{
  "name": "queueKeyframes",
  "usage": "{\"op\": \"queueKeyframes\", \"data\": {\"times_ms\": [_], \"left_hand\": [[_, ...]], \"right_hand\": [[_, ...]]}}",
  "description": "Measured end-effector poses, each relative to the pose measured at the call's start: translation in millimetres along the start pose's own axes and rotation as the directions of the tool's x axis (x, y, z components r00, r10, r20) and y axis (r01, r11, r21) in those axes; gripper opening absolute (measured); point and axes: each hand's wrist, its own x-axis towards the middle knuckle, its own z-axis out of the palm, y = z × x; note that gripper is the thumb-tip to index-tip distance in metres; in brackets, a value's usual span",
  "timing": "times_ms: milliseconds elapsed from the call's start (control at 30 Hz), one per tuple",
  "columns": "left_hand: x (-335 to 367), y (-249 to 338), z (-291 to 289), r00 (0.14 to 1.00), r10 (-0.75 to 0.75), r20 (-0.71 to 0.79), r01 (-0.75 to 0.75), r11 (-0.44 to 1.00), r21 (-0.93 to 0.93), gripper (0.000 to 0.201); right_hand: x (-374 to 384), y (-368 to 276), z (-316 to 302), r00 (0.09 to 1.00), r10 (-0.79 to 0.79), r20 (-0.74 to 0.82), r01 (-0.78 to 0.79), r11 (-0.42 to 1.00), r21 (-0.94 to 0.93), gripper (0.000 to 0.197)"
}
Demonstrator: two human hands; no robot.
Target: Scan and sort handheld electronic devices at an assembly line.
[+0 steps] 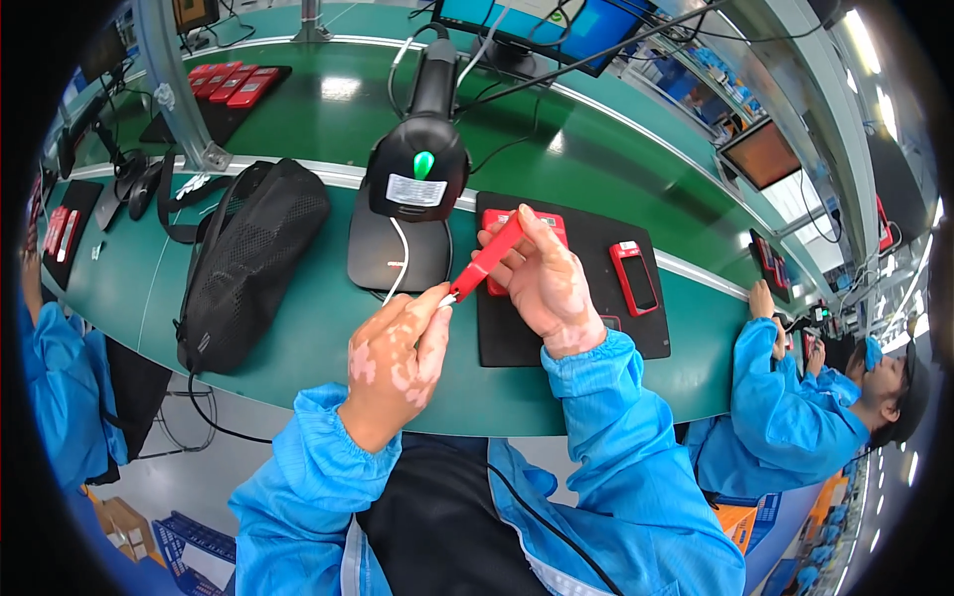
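Note:
A slim red handheld device (487,260) is tilted between my hands, seen nearly edge-on. My right hand (549,288) grips its upper end between thumb and fingers, palm turned up. At its lower end, my left hand (397,356) pinches a small white piece (449,300) against the device; its kind is too small to tell. Just beyond my hands stands a black barcode scanner (383,174) with a green light, over a dark base (397,253). Behind my right fingers lie red devices (552,226), partly hidden, on a black mat (517,343).
Another red device (636,278) with a dark screen lies on the mat's right. A black mesh bag (258,263) occupies the left of the green table (477,397). A white cable (402,243) hangs below the scanner. Co-workers in blue sit at right (795,417) and left (65,387).

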Motion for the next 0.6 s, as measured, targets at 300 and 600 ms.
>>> {"op": "queueKeyframes", "data": {"times_ms": [300, 600], "left_hand": [[-4, -11, -7, 0.997, -0.029, 0.068, 0.019, 0.989, 0.145, 0.015], [0, -28, -4, 0.994, -0.035, 0.099, 0.022, 0.991, 0.136, 0.015]], "right_hand": [[-11, 15, 11, 0.987, -0.163, 0.001, 0.162, 0.981, -0.107, 0.031], [-17, 31, 25, 0.970, -0.224, -0.100, 0.218, 0.974, -0.065, 0.038]]}}
